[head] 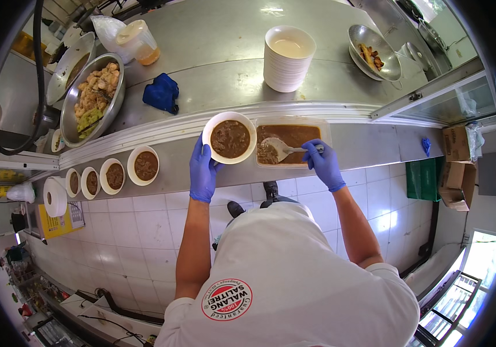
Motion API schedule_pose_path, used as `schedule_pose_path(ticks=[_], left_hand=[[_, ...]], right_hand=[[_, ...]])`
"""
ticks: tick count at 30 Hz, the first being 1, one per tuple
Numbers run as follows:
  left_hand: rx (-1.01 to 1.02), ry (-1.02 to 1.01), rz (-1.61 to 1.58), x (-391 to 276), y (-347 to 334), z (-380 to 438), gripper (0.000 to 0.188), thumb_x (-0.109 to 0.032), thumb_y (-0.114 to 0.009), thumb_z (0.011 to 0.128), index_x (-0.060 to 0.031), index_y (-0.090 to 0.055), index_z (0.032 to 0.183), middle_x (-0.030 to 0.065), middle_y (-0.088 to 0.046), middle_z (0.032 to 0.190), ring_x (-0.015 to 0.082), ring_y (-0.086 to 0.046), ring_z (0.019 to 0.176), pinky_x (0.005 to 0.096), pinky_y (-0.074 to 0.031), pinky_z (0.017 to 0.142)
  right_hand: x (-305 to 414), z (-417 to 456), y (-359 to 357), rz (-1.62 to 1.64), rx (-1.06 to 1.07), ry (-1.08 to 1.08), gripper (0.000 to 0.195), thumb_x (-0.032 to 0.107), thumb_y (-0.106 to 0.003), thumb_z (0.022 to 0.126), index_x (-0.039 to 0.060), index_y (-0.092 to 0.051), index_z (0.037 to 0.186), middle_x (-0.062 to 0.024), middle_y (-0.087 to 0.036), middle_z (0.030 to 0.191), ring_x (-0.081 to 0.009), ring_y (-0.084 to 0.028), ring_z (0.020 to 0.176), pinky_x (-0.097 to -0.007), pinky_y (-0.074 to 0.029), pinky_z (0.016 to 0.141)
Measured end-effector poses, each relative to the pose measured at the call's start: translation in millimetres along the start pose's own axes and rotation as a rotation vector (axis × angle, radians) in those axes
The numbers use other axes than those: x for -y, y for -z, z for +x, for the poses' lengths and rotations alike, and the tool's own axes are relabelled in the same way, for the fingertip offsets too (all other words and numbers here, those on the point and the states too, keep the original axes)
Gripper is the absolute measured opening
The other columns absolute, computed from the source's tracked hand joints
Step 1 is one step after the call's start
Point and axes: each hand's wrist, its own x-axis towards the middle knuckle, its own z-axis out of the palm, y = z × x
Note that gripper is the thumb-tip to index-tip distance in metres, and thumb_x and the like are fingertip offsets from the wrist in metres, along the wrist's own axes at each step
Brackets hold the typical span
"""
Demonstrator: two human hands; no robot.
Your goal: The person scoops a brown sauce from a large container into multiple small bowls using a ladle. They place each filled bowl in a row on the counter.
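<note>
My left hand (pixel 203 169), in a blue glove, holds a white bowl (pixel 229 138) filled with brown meat stew. Just right of it, a clear plastic tub (pixel 326 134) of the same stew stands on the steel ledge. My right hand (pixel 322 162), gloved as well, grips the handle of a serving spoon (pixel 277 148), whose head rests in the stew near the tub's left side. Several filled bowls (pixel 143 165) stand in a row on the ledge to the left. A tall stack of white bowls (pixel 289 60) rises from the counter beyond the tub.
A steel basin (pixel 120 93) of fried pieces and green slices stands at the back left, beside a plastic pitcher (pixel 146 45) and blue cloth (pixel 161 93). At the right are a metal strainer (pixel 389 52), cardboard boxes (pixel 456 143) and a green crate (pixel 421 180). A white roll (pixel 55 197) sits far left.
</note>
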Motion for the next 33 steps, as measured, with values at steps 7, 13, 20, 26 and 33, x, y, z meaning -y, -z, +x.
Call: schedule_pose_path(ticks=[7,13,20,26,33], left_hand=[[-0.004,0.008,-0.004,2,2,-1,0.057,-0.036,-0.056,0.112,-0.0107,-0.043,0.161,0.0078,-0.059,0.147,0.0212,-0.064,0.130,0.0375,-0.061,0.097],[0.029,0.011,0.004,5,-5,5,0.056,-0.033,-0.055,0.113,-0.0120,-0.042,0.163,0.0089,-0.059,0.147,0.0214,-0.064,0.129,0.0382,-0.062,0.098],[0.076,0.062,-0.031,11,-17,7,0.057,-0.035,-0.053,0.113,-0.0126,-0.040,0.163,0.0099,-0.057,0.151,0.0250,-0.061,0.134,0.0436,-0.060,0.103],[0.108,0.042,-0.071,13,-24,1,0.053,-0.030,-0.051,0.113,-0.0137,-0.042,0.163,0.0100,-0.060,0.147,0.0230,-0.064,0.129,0.0409,-0.060,0.101],[0.048,0.017,-0.035,6,2,-20,0.055,-0.031,-0.050,0.114,-0.0100,-0.038,0.163,0.0103,-0.059,0.146,0.0229,-0.065,0.129,0.0405,-0.060,0.102]], right_hand=[[3,1,18,0.216,-0.064,-0.028,0.028,0.026,-0.058,0.112,0.0014,-0.070,0.108,-0.0059,-0.068,0.074,-0.0082,-0.057,0.057,-0.0229,-0.044,0.052],[34,-3,39,0.157,-0.127,0.041,0.028,0.026,-0.057,0.112,0.0016,-0.070,0.108,-0.0059,-0.068,0.074,-0.0076,-0.056,0.056,-0.0221,-0.042,0.052],[98,-12,36,0.182,-0.147,0.102,0.026,0.024,-0.059,0.111,0.0021,-0.071,0.107,-0.0051,-0.068,0.073,-0.0060,-0.054,0.056,-0.0218,-0.041,0.052],[112,-12,-31,-0.004,-0.144,0.238,0.021,0.019,-0.060,0.110,0.0014,-0.071,0.107,-0.0050,-0.070,0.074,-0.0060,-0.053,0.057,-0.0234,-0.043,0.053],[102,-2,-56,0.238,-0.147,0.150,0.026,0.025,-0.059,0.111,0.0023,-0.072,0.108,-0.0053,-0.070,0.075,-0.0069,-0.056,0.057,-0.0235,-0.043,0.052]])
